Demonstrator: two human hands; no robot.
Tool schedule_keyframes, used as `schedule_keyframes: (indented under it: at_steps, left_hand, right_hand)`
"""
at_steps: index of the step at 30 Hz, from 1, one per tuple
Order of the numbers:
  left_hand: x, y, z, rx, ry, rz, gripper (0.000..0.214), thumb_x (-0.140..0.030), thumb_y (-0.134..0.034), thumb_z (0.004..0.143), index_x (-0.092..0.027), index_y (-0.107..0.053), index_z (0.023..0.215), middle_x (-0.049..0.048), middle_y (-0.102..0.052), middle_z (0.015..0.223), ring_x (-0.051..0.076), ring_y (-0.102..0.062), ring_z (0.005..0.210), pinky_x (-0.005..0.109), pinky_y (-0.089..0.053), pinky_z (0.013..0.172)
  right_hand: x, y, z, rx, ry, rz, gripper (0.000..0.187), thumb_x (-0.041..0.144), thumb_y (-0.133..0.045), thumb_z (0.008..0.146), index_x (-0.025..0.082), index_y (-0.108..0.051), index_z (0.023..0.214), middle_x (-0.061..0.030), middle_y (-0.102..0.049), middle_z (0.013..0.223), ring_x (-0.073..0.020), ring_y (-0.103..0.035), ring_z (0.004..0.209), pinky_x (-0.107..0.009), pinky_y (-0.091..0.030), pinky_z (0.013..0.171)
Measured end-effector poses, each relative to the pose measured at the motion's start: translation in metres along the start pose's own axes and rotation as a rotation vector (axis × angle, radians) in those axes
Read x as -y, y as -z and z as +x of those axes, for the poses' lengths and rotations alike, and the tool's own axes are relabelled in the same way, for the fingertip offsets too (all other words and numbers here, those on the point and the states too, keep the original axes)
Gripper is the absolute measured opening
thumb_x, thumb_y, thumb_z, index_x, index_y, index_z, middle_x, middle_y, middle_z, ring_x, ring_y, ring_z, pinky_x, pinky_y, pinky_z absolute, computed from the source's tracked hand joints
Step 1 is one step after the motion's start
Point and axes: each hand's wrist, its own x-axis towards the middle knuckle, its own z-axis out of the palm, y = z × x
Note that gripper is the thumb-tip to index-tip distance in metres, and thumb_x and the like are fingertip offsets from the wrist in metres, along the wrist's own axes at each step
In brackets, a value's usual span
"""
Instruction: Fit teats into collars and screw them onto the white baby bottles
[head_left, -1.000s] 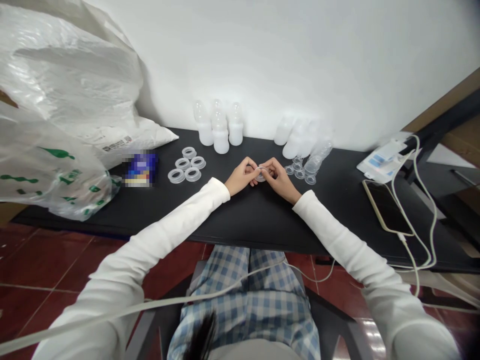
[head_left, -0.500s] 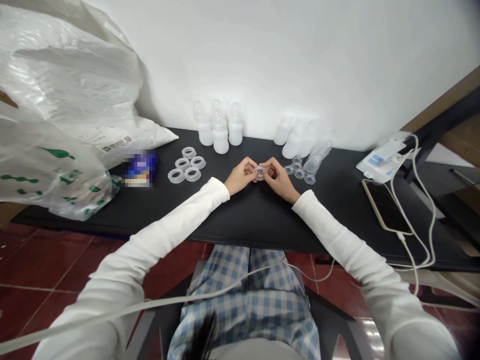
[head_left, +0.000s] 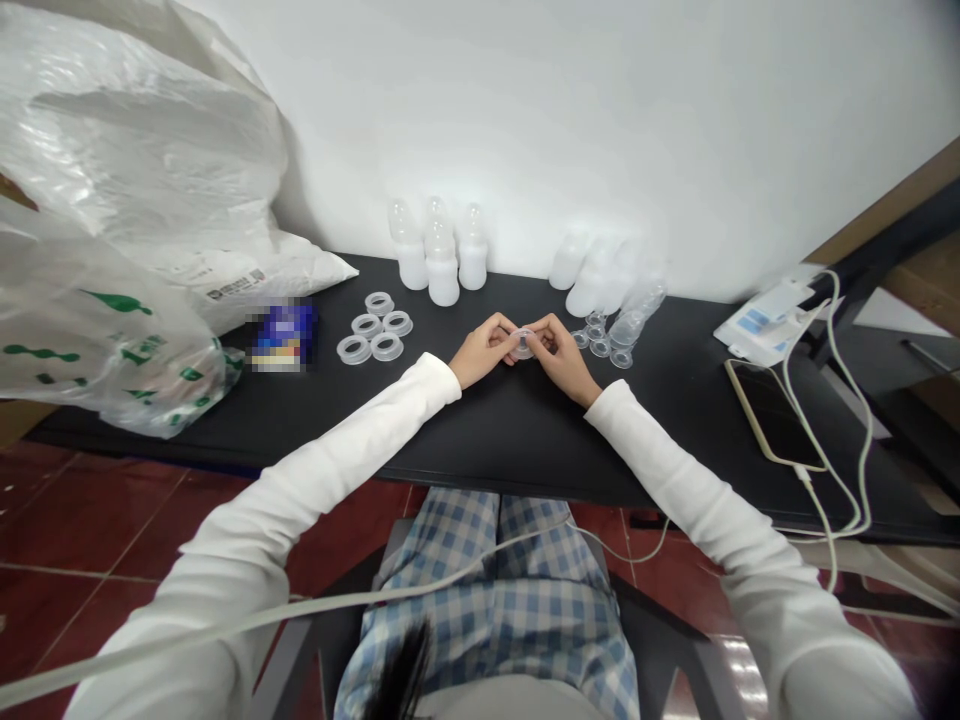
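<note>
My left hand (head_left: 484,352) and my right hand (head_left: 559,352) meet over the middle of the black table (head_left: 517,430). Both pinch one small clear plastic ring piece (head_left: 523,343) between their fingertips, just above the tabletop. Several clear rings (head_left: 373,335) lie to the left of my left hand. A few small clear nipples (head_left: 598,338) and a clear bottle on its side (head_left: 634,315) lie to the right of my right hand.
Three capped white bottles (head_left: 441,256) stand at the wall, with uncapped white bottles (head_left: 592,270) further right. Large plastic bags (head_left: 112,230) fill the left end, beside a blue packet (head_left: 283,335). A phone (head_left: 772,410) on a white cable and a white box (head_left: 765,320) lie at the right.
Both hands stay together at the same spot. The clear piece between my fingers has been turned and now sits a little higher between the fingertips.
</note>
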Motion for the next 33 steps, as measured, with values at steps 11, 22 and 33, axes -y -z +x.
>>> schedule_keyframes:
  at_steps: [11, 22, 33]
  left_hand:
    - [-0.0048, 0.0021, -0.0037, 0.040, -0.029, 0.064, 0.032, -0.042, -0.074, 0.083, -0.018, -0.053, 0.086, -0.0049, -0.060, 0.060, 0.008, -0.060, 0.052, 0.019, -0.050, 0.052]
    - [-0.0014, 0.0009, -0.0003, -0.030, 0.002, 0.016, 0.030, -0.038, -0.075, 0.084, -0.017, -0.055, 0.089, -0.0039, -0.062, 0.063, 0.009, -0.062, 0.055, 0.021, -0.052, 0.057]
    - [0.0011, 0.0016, 0.0008, -0.069, -0.020, 0.038, 0.030, -0.018, -0.080, 0.072, -0.017, -0.054, 0.088, -0.0028, -0.066, 0.078, 0.009, -0.064, 0.070, 0.025, -0.050, 0.074]
  right_hand:
    - [-0.0009, -0.0006, -0.0006, 0.046, 0.037, -0.003, 0.040, 0.062, -0.062, 0.087, 0.024, -0.051, 0.089, 0.0050, -0.050, 0.068, -0.0104, -0.043, 0.059, -0.026, -0.033, 0.055]
    - [-0.0023, -0.0016, 0.0003, 0.006, 0.010, -0.021, 0.043, 0.065, -0.062, 0.087, 0.023, -0.056, 0.096, 0.0025, -0.056, 0.074, -0.0117, -0.050, 0.065, -0.027, -0.038, 0.059]
    - [-0.0005, 0.0009, 0.0010, 0.009, 0.058, -0.069, 0.035, 0.057, -0.066, 0.086, 0.023, -0.058, 0.096, 0.0005, -0.058, 0.080, -0.0134, -0.052, 0.071, -0.029, -0.044, 0.065]
